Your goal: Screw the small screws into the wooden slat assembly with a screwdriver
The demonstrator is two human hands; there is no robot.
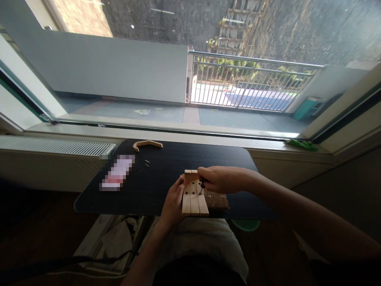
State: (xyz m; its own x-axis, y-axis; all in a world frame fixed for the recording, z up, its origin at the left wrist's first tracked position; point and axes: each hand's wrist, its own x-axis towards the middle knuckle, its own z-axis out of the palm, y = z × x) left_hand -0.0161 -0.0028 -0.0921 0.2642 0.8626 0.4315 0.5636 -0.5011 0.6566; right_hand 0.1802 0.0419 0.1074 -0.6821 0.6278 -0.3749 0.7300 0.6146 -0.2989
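A small wooden slatted piece [190, 204] with several dark holes lies near the front edge of the black table. My left hand [174, 198] is closed around its left side. My right hand [222, 178] grips a small screwdriver [203, 185], mostly hidden by the fingers; its tip points down at a hole in the right slat. Beside and partly behind the slats is a brown textured block [218, 201]. Two small screws [147, 163] lie farther left on the table. Near the back edge rests a curved wooden piece [148, 143].
The black table [160, 171] stands below a window sill [178, 137]. A blurred pink and white item [117, 172] lies on its left. A radiator [56, 147] is to the left, and a green cloth [301, 145] lies on the sill. A green basin [246, 225] shows under the front edge.
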